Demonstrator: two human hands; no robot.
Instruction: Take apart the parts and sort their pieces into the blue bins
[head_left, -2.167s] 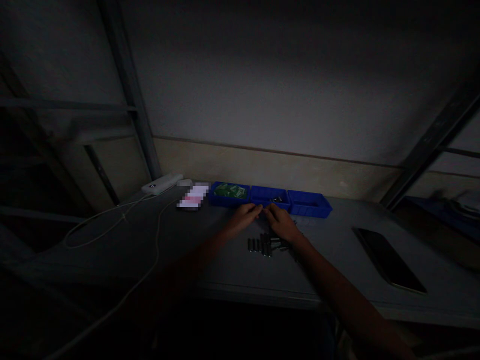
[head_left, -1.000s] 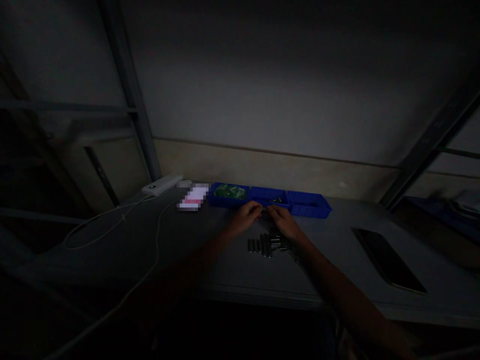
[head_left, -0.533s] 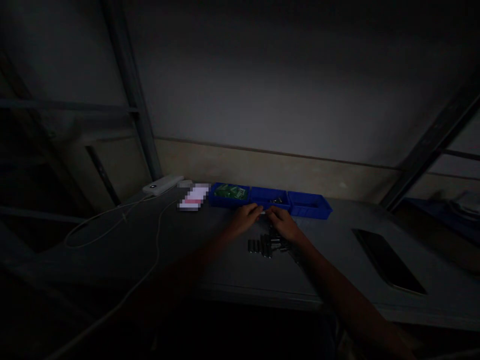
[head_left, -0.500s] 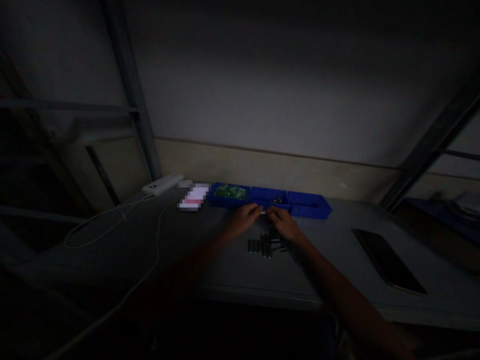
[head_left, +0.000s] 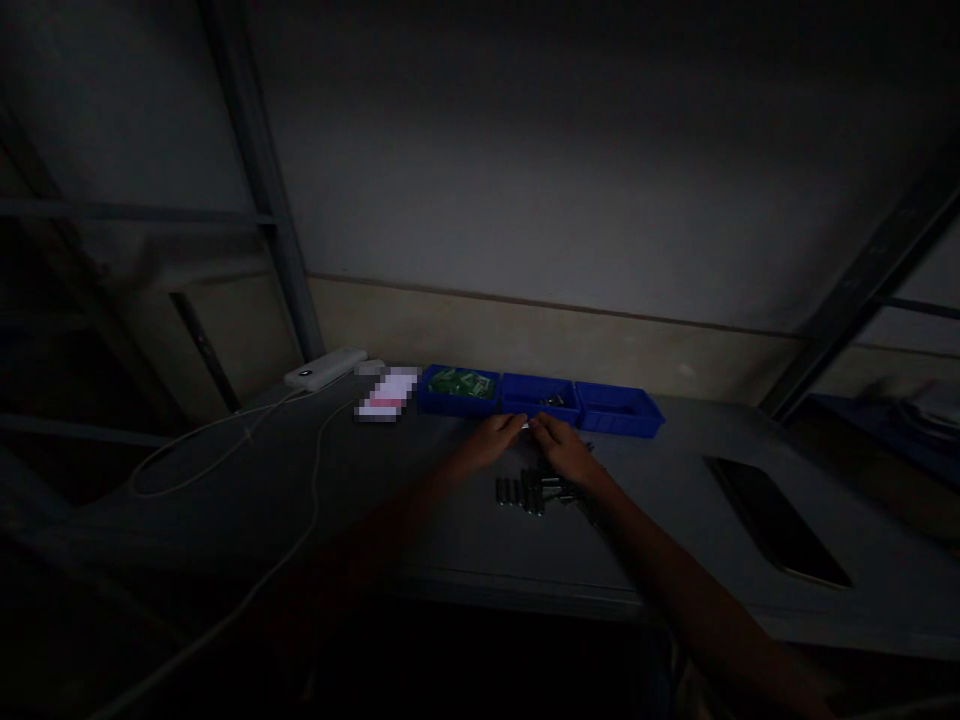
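Note:
My left hand (head_left: 491, 440) and my right hand (head_left: 561, 446) meet just in front of the middle blue bin (head_left: 541, 392). Their fingertips pinch a small whitish piece (head_left: 526, 424) between them; its kind is too small and dark to make out. Below my hands, on the table, several short dark metallic cylinders (head_left: 517, 492) stand or lie in a row. More of them are heaped loosely to the right, partly hidden under my right hand and forearm. A few small shiny parts (head_left: 553, 400) lie in the middle bin.
The left blue bin (head_left: 459, 406) holds green-and-white pieces; a right blue bin (head_left: 619, 424) adjoins the middle one. A dark tablet-like slab (head_left: 780, 522) lies at right. At left are a blurred-out lit screen (head_left: 388, 393), a white device (head_left: 327, 370) and a cable (head_left: 316, 480).
Both hands stay nearly in place, with only a slight shift of the fingers around the small whitish piece. The cylinders and bins have not moved.

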